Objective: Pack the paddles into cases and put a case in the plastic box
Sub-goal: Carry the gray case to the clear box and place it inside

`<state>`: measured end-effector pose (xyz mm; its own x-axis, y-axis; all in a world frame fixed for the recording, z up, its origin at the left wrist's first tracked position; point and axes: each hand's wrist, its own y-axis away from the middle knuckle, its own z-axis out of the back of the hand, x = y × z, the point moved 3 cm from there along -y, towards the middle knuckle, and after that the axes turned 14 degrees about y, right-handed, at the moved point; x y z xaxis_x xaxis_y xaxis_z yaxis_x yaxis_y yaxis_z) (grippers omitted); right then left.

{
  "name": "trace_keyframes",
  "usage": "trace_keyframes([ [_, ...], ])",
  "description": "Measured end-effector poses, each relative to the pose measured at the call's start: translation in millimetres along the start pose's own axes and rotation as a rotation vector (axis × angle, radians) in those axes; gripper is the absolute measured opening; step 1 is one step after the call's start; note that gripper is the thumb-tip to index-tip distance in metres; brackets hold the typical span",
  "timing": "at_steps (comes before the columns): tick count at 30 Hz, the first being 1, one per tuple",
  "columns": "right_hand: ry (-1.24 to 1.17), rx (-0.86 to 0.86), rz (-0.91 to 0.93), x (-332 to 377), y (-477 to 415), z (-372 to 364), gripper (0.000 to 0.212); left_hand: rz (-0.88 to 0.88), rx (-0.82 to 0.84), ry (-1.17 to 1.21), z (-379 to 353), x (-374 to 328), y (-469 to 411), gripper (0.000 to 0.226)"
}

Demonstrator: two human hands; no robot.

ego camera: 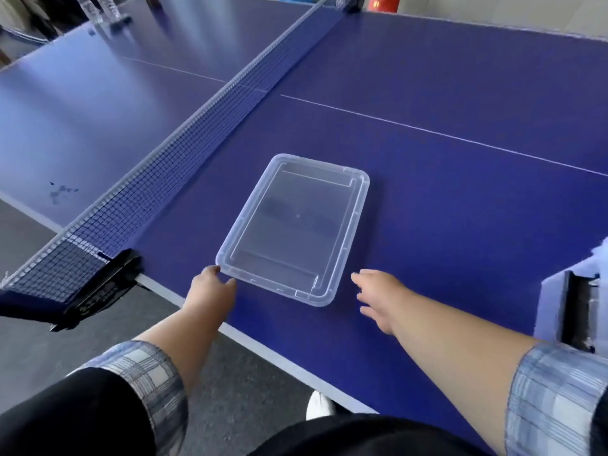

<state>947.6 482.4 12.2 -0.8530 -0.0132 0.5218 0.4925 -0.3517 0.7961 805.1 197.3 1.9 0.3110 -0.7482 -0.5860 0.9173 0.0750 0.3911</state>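
Note:
A clear, shallow plastic box [360,192] lies flat on the blue table-tennis table [460,225], near its front edge, with nothing inside it. My left hand [210,287] is at the box's near left corner, fingertips touching or almost touching the rim, holding nothing. My right hand [378,297] hovers just right of the box's near right corner, fingers spread and empty. At the right edge of the view sits a blurred white and black object [575,311]; I cannot tell if it is a paddle case. No paddle is in view.
The net [204,136] runs diagonally left of the box, its black clamp [108,284] fixed on the table's edge close to my left hand. Clear bottles [98,8] stand at the far left corner. Grey floor lies below the table's edge.

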Motion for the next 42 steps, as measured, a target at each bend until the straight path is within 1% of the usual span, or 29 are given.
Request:
trace_keyframes([
  [2, 0.008, 0.014, -0.024, -0.5, -18.9, -17.0, 0.036, -0.046, 0.033, -0.061, 0.2, 5.4, -23.2, 0.047],
  [3, 0.012, 0.013, -0.036, -0.4, -22.0, -23.6, 0.036, -0.066, 0.05, -0.082, -0.9, 5.5, -33.4, 0.04],
  [4, 0.018, 0.016, -0.045, -1.2, -30.1, -30.5, 0.032, -0.073, 0.067, -0.095, -2.7, 4.3, -42.8, 0.031],
  [5, 0.001, 0.019, -0.04, 0.1, -30.7, -36.1, 0.02, -0.068, 0.086, -0.101, -5.1, 2.5, -51.6, 0.025],
  [6, -0.013, 0.016, -0.044, -0.8, -38.6, -41.0, 0.026, -0.057, 0.106, -0.121, -8.6, 0.9, -60.2, 0.024],
  [7, -0.034, 0.002, -0.052, -0.3, -40.7, -43.9, 0.023, -0.045, 0.13, -0.169, -12.8, 0.3, -69.4, 0.031],
  [8, -0.025, -0.01, -0.059, -0.8, -46.0, -46.9, 0.037, -0.041, 0.146, -0.238, -16.9, -0.3, -77.0, 0.043],
  [9, -0.029, -0.018, -0.077, -0.6, -47.9, -49.5, 0.044, -0.04, 0.146, -0.3, -19.4, -2.0, -81.8, 0.052],
  [10, -0.044, -0.017, -0.091, 0.0, -50.4, -51.6, 0.058, -0.044, 0.133, -0.334, -21.0, -3.7, -85.2, 0.054],
  [11, -0.074, -0.014, -0.119, 0.0, -52.0, -52.5, 0.066, -0.037, 0.112, -0.332, -22.2, -5.1, -88.0, 0.052],
  [13, -0.145, -0.016, -0.159, 0.5, -53.5, -51.2, 0.067, 0.013, 0.077, -0.3, -22.1, -8.3, -90.0, 0.051],
  [14, -0.178, -0.021, -0.177, 0.2, -52.7, -48.7, 0.062, 0.033, 0.071, -0.292, -20.5, -10.9, -88.9, 0.051],
  [15, -0.195, -0.04, -0.182, 0.1, -51.1, -44.6, 0.049, 0.041, 0.072, -0.276, -18.8, -13.6, -86.9, 0.05],
  [16, -0.218, -0.07, -0.178, 0.8, -47.8, -39.3, 0.03, 0.038, 0.068, -0.236, -16.5, -17.2, -84.3, 0.048],
  [17, -0.242, -0.105, -0.174, 0.8, -44.8, -34.1, 0.016, 0.023, 0.056, -0.169, -13.7, -22.2, -80.0, 0.046],
  [18, -0.276, -0.135, -0.155, 1.7, -42.0, -29.1, 0.014, 0.007, 0.045, -0.082, -10.3, -27.9, -73.8, 0.045],
  [21, -0.39, -0.183, -0.079, 9.7, -28.1, -9.8, 0.029, -0.02, 0.052, 0.174, -4.2, -51.6, -47.2, 0.041],
  [24, -0.577, -0.277, 0.003, 14.5, -3.6, 32.6, 0.03, 0.056, 0.215, 0.607, -13.1, -84.2, -8.7, 0.026],
  [26, -0.738, -0.335, 0.056, 10.5, 14.8, 70.4, 0.04, 0.07, 0.346, 0.772, -21.8, -112.7, 19.8, 0.018],
  [28, -0.933, -0.372, 0.092, 2.6, 36.7, 103.9, 0.043, 0.057, 0.439, 0.82, -34.6, -142.6, 50.5, 0.014],
  [31, -1.196, -0.401, 0.121, -11.4, 67.0, 135.0, 0.031, 0.001, 0.498, 0.815, -61.2, -187.3, 100.0, 0.015],
  [33, -1.297, -0.403, 0.135, -17.2, 85.2, 145.1, 0.023, -0.035, 0.532, 0.843, -81.9, -213.7, 135.9, 0.015],
  [36, -1.363, -0.383, 0.183, -25.3, 105.1, 155.0, 0.017, -0.085, 0.568, 0.86, -111.5, -240.6, 188.5, 0.013],
  [38, -1.374, -0.39, 0.223, -37.5, 117.7, 166.6, 0.008, -0.099, 0.618, 0.846, -127.9, -249.9, 221.2, 0.016],
  [42, -1.322, -0.459, 0.27, -89.8, 148.3, 213.6, 0.014, -0.147, 0.799, 0.748, -152.5, -256.6, 270.2, 0.033],
])
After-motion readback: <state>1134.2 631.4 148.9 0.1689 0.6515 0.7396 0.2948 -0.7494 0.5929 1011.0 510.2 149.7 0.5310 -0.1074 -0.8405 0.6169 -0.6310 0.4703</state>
